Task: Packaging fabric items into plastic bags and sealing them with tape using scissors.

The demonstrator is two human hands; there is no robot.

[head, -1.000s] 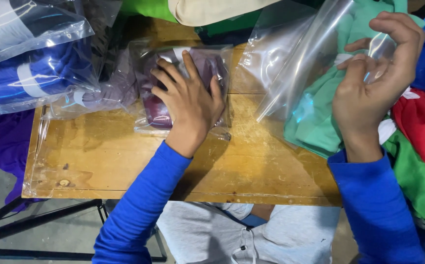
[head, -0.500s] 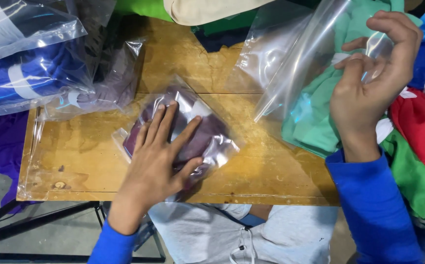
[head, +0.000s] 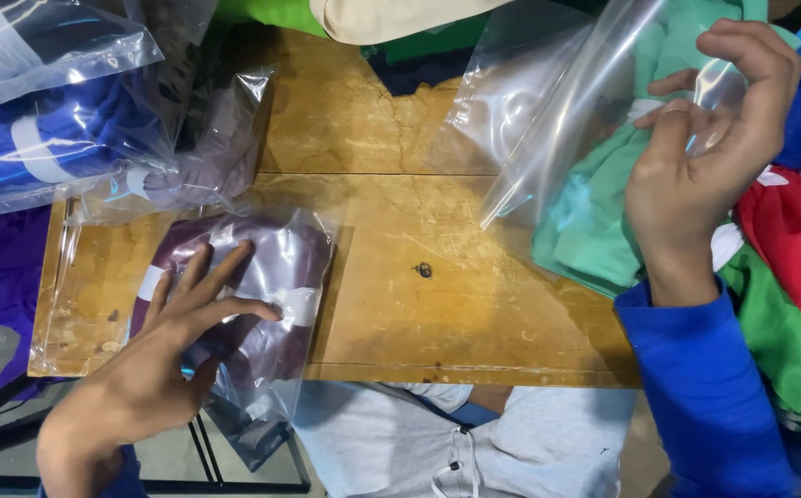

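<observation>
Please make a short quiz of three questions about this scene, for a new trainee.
1. True or false: the left hand lies flat on a bagged maroon garment at the front left part of the wooden table.
2. What does the right hand pinch? A) a red cloth B) an empty clear plastic bag C) a beige cloth
3. Fill in: under the clear bag, by the right hand, lies a folded ____ garment.

Key: 1 true; 2 B; 3 mint green.
</observation>
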